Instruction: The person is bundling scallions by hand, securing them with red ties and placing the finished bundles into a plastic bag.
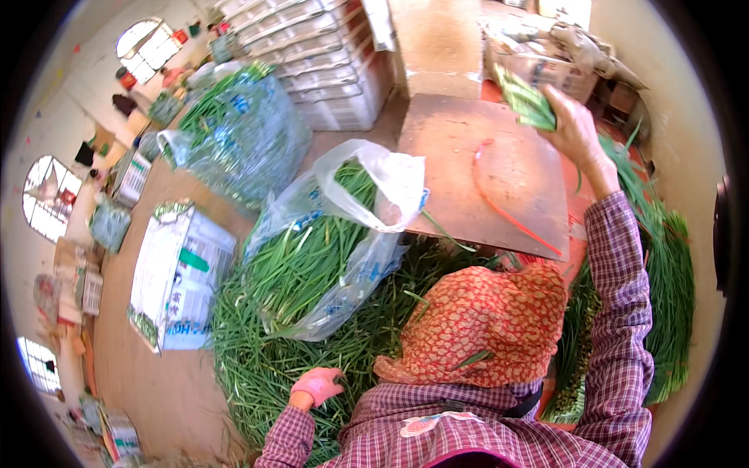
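My right hand (576,129) is raised beyond the wooden board, closed around the pale stem end of a bunch of garlic chives (530,103). Long green leaves show behind that forearm and seem to belong to the bunch. My left hand (316,385), in a pink glove, hovers low over a loose heap of chives (257,390), its fingers loosely curled with a gap between them. On the board (445,132) a red strip (499,203) lies in a curve. A red flowered cloth (484,320) covers my lap.
An opened plastic bag of chives (312,265) sits on the heap, left of the board. Farther left are a bulging blue bag (250,140) and a white box (183,273). White crates (335,101) stand stacked behind. More chives (671,304) lie along the right wall.
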The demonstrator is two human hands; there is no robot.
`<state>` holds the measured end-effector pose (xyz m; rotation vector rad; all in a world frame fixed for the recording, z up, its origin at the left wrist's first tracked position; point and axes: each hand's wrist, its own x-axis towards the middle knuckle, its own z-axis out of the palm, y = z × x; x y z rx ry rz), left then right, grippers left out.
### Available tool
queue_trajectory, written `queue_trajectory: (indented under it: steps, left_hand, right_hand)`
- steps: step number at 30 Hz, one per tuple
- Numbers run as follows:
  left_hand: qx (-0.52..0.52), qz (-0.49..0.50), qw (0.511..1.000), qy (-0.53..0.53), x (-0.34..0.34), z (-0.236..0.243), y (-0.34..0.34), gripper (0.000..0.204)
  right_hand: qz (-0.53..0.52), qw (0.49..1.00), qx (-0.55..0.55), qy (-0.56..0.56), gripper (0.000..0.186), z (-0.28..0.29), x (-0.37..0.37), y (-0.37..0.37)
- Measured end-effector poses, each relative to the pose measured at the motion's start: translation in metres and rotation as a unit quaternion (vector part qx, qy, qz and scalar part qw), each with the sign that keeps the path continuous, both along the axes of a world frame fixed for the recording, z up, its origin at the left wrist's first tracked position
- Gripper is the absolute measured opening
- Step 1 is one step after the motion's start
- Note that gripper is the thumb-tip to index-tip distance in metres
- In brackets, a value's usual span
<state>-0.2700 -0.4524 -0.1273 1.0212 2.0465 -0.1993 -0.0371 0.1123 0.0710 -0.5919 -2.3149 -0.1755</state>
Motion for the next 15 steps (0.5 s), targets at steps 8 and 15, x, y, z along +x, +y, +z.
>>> queue_trajectory:
  steps: [8,15]
  left_hand:
    - [0.200,0.170,0.965,0.020,-0.043,0.086,0.025,0.025]
    - [0.477,0.256,0.824,0.167,-0.135,0.080,0.114,0.033]
  right_hand:
    - [-0.035,0.949,-0.223,-0.222,0.097,-0.130,-0.042,-0.001]
    - [0.124,0.948,-0.284,-0.075,0.054,-0.055,-0.091,-0.069]
